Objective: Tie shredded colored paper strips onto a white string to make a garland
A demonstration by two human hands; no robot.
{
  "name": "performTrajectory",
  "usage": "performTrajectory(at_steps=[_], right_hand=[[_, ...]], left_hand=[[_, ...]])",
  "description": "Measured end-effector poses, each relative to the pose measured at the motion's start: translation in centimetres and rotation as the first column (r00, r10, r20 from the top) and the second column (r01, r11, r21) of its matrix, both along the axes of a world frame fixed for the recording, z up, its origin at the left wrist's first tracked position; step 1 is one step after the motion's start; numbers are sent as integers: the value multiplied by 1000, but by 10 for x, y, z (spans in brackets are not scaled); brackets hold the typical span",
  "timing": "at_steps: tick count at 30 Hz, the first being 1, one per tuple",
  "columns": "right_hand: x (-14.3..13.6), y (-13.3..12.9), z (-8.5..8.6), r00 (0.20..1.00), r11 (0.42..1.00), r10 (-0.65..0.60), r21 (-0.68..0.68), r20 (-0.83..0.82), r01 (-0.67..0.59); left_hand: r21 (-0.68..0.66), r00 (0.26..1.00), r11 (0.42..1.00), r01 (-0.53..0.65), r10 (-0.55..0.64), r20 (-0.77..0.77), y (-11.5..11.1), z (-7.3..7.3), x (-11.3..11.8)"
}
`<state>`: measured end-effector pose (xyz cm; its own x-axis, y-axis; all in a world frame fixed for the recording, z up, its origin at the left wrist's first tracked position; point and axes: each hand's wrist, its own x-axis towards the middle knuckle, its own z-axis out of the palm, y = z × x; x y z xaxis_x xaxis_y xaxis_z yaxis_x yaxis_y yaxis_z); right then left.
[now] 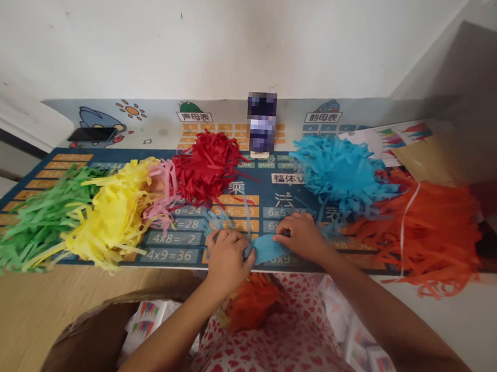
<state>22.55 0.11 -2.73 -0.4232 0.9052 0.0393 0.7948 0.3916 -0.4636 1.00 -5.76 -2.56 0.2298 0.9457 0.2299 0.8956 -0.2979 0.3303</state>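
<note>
Between my hands stretches a strip of light blue tissue paper [266,249], with a fringed end [217,222] spread out beyond my left hand. My left hand [227,257] is closed on the paper's left part, thumb against its edge. At the right end, my right hand [302,237] pinches the paper with bent fingers; a small dark thing shows at its fingertips, too small to name. Behind them lie a red fringed tissue bundle [207,166] and a bright blue one [337,172]. An orange fringed bundle [252,304] rests on my lap below the table edge.
Green [48,213], yellow [116,211] and pink [164,189] fringed bundles lie at the left. A large orange bundle [434,236] overhangs the right front edge. A dark phone [92,135] lies at the back left. A cardboard box [92,333] with printed packets stands below.
</note>
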Motion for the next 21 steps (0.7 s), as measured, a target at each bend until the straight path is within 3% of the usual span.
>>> performTrajectory(at_steps=[4, 6, 8, 10, 12, 14, 17, 19, 21], right_hand=[[-1, 1, -2, 1000, 999, -15, -30, -4, 15], [-1, 1, -2, 1000, 998, -18, -52, -3, 18], [-1, 0, -2, 1000, 999, -20, -41, 1, 20], [1, -4, 2, 997, 995, -70, 78, 12, 69], [3, -12, 9, 992, 952, -130, 279, -3, 125], [6, -24, 16, 1000, 920, -3, 393, -3, 4], [8, -41, 20, 930, 866, 351, 339, 111, -368], [7, -47, 16, 891, 839, 413, 302, 189, -453], [7, -46, 8, 897, 840, 385, 320, 219, -439]], left_hand=[[84, 998, 994, 66, -64, -24, 2, 3, -4], [143, 971, 961, 235, -225, -83, 4, 5, -6], [144, 891, 883, 446, -422, -169, 7, 6, -6], [86, 806, 816, 571, -538, -249, 9, 7, -6], [37, 776, 806, 590, -555, -300, 9, 8, -5], [16, 780, 819, 574, -541, -315, 7, 9, -4], [0, 819, 849, 528, -509, -265, 2, 11, -2], [-7, 852, 873, 488, -478, -214, -2, 13, 0], [-2, 877, 890, 455, -448, -175, -4, 13, 2]])
